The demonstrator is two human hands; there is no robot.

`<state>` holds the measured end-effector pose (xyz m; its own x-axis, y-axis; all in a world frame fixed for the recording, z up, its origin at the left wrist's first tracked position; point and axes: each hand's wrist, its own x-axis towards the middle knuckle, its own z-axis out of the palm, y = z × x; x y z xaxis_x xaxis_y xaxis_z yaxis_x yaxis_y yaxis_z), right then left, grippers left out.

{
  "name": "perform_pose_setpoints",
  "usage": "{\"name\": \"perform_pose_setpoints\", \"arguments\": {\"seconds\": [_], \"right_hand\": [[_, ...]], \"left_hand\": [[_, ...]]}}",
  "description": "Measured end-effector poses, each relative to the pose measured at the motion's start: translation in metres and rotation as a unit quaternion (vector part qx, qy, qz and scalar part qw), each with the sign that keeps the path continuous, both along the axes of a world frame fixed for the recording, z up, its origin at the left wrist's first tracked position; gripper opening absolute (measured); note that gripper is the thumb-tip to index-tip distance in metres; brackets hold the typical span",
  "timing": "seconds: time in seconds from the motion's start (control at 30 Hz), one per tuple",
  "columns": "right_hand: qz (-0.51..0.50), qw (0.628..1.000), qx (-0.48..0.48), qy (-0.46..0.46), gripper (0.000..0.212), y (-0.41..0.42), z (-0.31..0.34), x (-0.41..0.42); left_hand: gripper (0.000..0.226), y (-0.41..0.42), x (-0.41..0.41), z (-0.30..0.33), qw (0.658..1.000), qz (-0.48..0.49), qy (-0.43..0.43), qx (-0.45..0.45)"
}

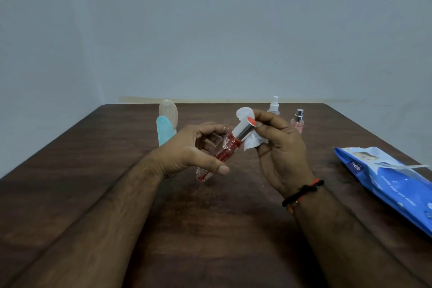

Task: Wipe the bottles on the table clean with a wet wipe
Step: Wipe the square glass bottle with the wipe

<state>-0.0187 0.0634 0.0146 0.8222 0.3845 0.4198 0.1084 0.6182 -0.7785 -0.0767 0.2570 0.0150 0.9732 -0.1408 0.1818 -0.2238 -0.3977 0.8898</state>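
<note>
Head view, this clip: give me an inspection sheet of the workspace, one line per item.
Surface: dark wooden table, bare in the foreground.
Job's things: red bottle held tilted above the table; wipe wrapped round its silver cap; wipe pack lying at the right edge, flap open; white spray bottle and pink spray bottle upright at the back.
Clutter: blue and beige oval things at back left, identity unclear.
Grippers: left hand grips the red bottle's body; right hand fingers pinch the wipe on the cap.
Cables: nothing seen.
Surroundings: plain pale wall behind the table.
</note>
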Motion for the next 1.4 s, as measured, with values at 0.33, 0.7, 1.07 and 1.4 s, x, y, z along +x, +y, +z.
{"name": "perform_pose_setpoints", "arguments": {"seconds": [0.33, 0.7, 1.07, 1.4], "right_hand": [[-0.290, 0.914, -0.145, -0.244, 0.022, 0.000, -0.010, 0.011], [-0.455, 0.820, -0.165, -0.305, 0.023, 0.000, -0.016, 0.011], [-0.427, 0.785, -0.232, -0.384, 0.029, 0.005, -0.020, 0.009], [-0.381, 0.811, -0.271, -0.352, 0.029, 0.010, -0.022, 0.007]], "left_hand": [[0.087, -0.006, 0.004, -0.005, 0.994, 0.093, -0.006, 0.056], [0.087, -0.006, 0.011, -0.008, 0.982, 0.168, -0.069, 0.041], [0.088, -0.010, 0.014, -0.013, 0.960, 0.197, -0.127, 0.150], [0.083, -0.031, 0.018, -0.015, 0.909, 0.306, -0.190, 0.210]]}}
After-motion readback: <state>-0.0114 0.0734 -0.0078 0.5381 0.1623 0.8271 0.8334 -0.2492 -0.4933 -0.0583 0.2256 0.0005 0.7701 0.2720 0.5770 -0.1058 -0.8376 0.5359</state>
